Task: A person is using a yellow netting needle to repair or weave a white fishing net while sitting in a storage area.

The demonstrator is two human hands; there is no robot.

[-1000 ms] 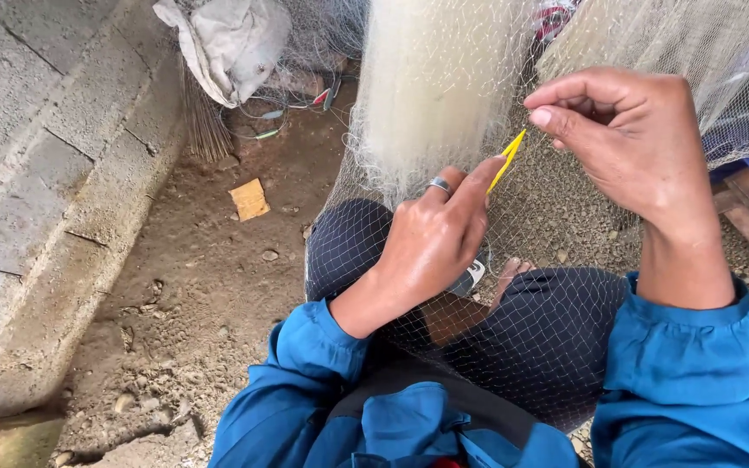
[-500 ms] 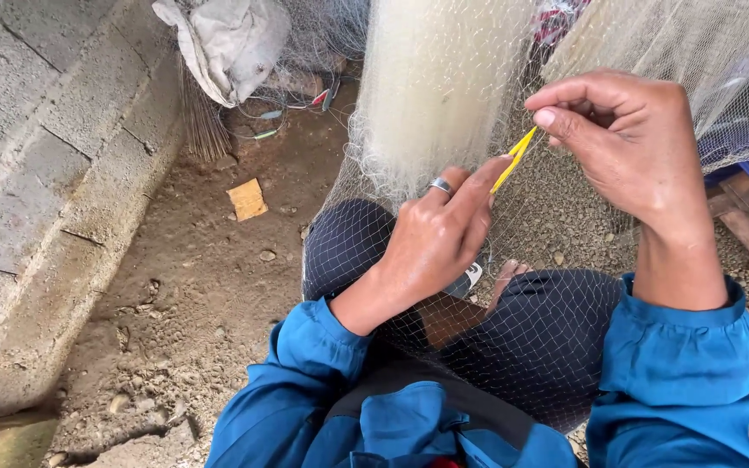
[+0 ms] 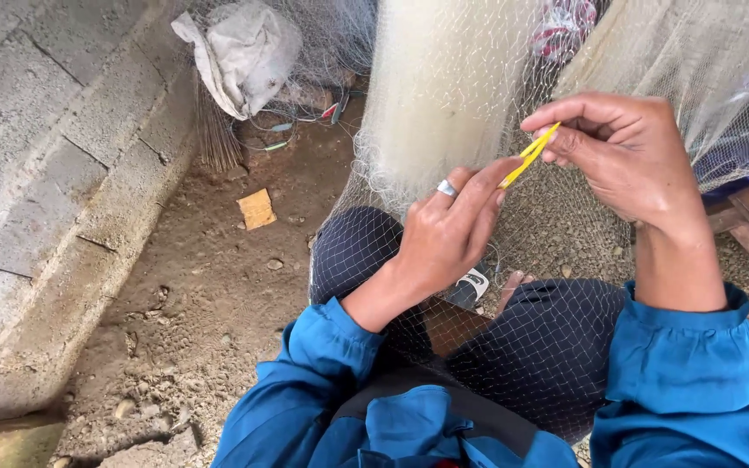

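Mending mesh: we pinch the yellow netting needle (image 3: 529, 157) in our right hand (image 3: 626, 160) at one o'clock, left hand (image 3: 448, 234) clenched on the white fishing net (image 3: 444, 95) at twelve, judging that the next pass needs taut mesh.

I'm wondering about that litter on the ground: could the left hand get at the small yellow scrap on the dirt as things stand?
Probably yes: the left hand pinches the net, and only bare dirt lies between it and the yellow scrap.
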